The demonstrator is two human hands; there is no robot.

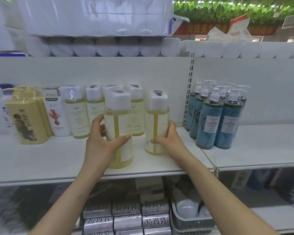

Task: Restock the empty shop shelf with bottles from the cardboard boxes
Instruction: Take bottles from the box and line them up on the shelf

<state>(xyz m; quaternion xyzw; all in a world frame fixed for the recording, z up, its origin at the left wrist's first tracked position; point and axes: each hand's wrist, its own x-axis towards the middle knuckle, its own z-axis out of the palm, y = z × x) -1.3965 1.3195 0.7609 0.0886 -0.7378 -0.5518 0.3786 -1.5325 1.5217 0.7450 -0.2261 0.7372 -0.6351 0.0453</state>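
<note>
Single head-worn, wide-angle view. We face the white shelf (41, 160) squarely from close by, looking forward and slightly down. Our forearms enter at the bottom edge. Mid-frame sit the left hand (98, 145) and right hand (170, 138), gripping the left yellow bottle (118, 119) and right yellow bottle (157, 119).

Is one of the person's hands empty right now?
No, the left hand grips the nearer yellow bottle and the right hand grips the second yellow bottle.

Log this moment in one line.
left grip: holds clear plastic bottle of yellow liquid | right grip: holds matching second bottle | both upright over white shelf
</note>
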